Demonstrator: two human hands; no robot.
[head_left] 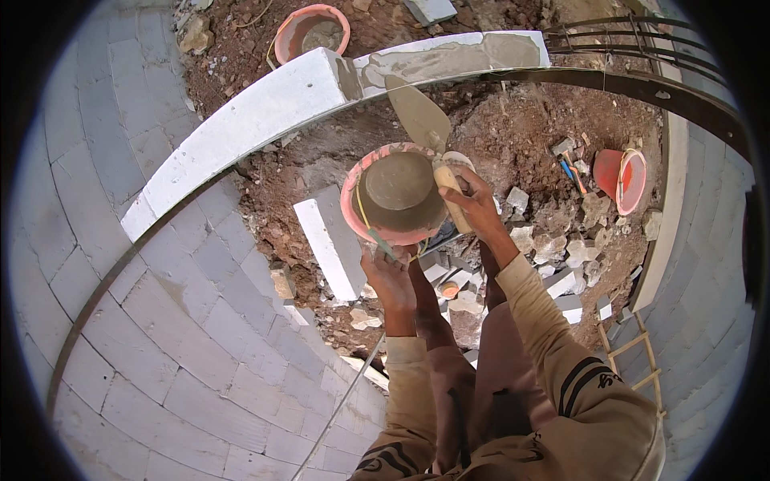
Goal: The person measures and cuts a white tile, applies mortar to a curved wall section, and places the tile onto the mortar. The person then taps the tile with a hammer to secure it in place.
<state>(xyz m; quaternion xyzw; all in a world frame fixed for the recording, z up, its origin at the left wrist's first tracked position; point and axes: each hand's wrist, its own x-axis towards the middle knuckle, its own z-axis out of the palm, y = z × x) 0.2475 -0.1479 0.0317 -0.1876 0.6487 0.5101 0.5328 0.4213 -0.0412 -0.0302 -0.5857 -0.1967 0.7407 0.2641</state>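
My right hand [477, 204] is closed round the wooden handle of a trowel [421, 119], whose mortar-smeared blade points away toward the curved block course. Just left of it is a pink bucket [349, 200] of wet grey mortar [397, 183], with a smooth round mound in the middle. At the bucket's near side my left hand [389, 279] grips the green sleeve of its wire handle. Beyond the bucket, white blocks [269, 108] form a raised course, and a bed of mortar [453, 60] covers the top of its right-hand stretch.
A second pink bucket [343, 32] stands beyond the course. An orange-red bucket [609, 172] lies on the soil at right, near blue- and orange-handled tools. Broken blocks [553, 244] litter the ground. Block walls curve around both sides; steel bars [626, 36] extend at far right, a wooden ladder [634, 349] below.
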